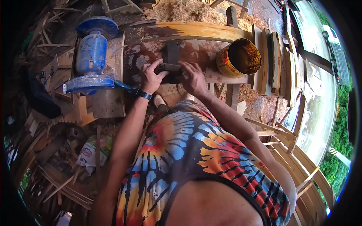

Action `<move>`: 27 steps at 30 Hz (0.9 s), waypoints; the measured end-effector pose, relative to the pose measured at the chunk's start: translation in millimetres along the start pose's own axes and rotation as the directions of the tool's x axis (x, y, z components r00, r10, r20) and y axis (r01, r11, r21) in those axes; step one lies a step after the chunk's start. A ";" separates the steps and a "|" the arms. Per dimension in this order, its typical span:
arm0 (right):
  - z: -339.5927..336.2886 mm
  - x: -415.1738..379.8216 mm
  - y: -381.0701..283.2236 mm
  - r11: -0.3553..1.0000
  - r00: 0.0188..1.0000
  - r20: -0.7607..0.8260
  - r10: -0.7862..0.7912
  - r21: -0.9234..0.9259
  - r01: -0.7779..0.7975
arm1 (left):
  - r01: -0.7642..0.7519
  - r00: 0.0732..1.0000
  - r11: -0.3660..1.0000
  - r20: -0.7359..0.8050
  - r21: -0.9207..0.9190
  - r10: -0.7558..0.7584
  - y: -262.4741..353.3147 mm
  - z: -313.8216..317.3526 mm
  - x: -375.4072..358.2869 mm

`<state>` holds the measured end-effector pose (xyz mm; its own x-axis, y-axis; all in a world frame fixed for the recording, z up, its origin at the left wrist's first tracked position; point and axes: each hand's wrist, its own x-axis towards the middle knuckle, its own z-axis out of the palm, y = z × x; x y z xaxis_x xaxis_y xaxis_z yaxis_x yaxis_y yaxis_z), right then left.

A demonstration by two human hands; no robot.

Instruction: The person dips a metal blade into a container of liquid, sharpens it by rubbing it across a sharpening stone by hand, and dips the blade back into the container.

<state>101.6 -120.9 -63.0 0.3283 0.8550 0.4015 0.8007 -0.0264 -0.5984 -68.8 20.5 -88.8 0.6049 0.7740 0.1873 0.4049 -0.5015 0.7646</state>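
Metal strip (pixel 170 67) near bench edge (pixel 212 78), bucket (pixel 224 62) apart

Held piece (pixel 170 67) — partly covered, bag (pixel 87 153) — part-hidden

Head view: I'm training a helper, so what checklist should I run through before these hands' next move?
1. Left hand on the flat piece: ok, at its left end.
2. Right hand on it too: ok, at the right end.
3. Dark block lying flat on the bench: ok.
4. Block secured against sliding: cannot tell.
5. Bucket away from the hands: ok, standing apart to the right.
6. Gloves worn: not ok, both hands bare.
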 end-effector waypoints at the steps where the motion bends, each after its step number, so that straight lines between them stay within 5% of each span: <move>1: -5.7 -2.0 1.0 0.996 0.995 0.056 0.081 0.018 -0.083 | -0.016 1.000 1.000 -0.012 -0.005 0.016 1.6 -1.5 -0.4; 3: -15.0 -2.7 3.2 0.968 0.958 0.161 0.239 0.038 -0.248 | -0.021 0.999 1.000 -0.025 0.013 0.021 -0.3 -0.3 -0.6; 13: -5.9 7.9 -1.7 0.773 0.811 0.280 0.514 0.261 -0.579 | 0.097 0.995 0.992 -0.039 0.080 -0.094 -1.7 2.5 1.9; 16: 10.3 27.6 11.5 0.926 0.933 0.143 0.330 0.142 -0.349 | 0.092 0.994 0.990 -0.064 0.104 -0.086 -13.4 3.4 21.2; 18: 27.1 52.2 22.6 0.924 0.921 0.144 0.362 0.080 -0.375 | 0.051 0.995 0.992 -0.087 0.115 -0.041 -24.1 0.5 47.8; 19: 32.3 61.3 20.5 0.921 0.915 0.141 0.377 0.049 -0.387 | 0.184 0.983 0.975 0.001 0.123 -0.185 -22.6 -5.7 61.1; 20: 36.7 65.4 14.8 0.897 0.894 0.109 0.436 0.036 -0.441 | 0.166 0.986 0.982 0.008 0.090 -0.167 -33.6 -4.0 68.9; 23: 40.7 47.9 17.3 0.785 0.805 0.214 0.554 0.187 -0.590 | 0.167 0.982 0.977 0.068 0.132 -0.177 4.5 -19.5 57.8; 24: 42.9 36.6 16.7 0.836 0.841 0.206 0.501 0.139 -0.532 | 0.058 0.997 0.985 -0.065 0.163 -0.048 -8.2 -7.1 43.3; 27: 40.7 16.1 9.6 0.896 0.883 0.188 0.430 0.034 -0.444 | 0.201 0.977 0.979 -0.067 -0.032 -0.203 -3.9 3.2 17.7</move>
<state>94.2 -86.3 -90.5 0.5401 0.8409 -0.0335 0.5547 -0.3856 -0.7373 -57.5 34.9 -90.4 0.4629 0.8837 0.0687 0.4962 -0.3226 0.8060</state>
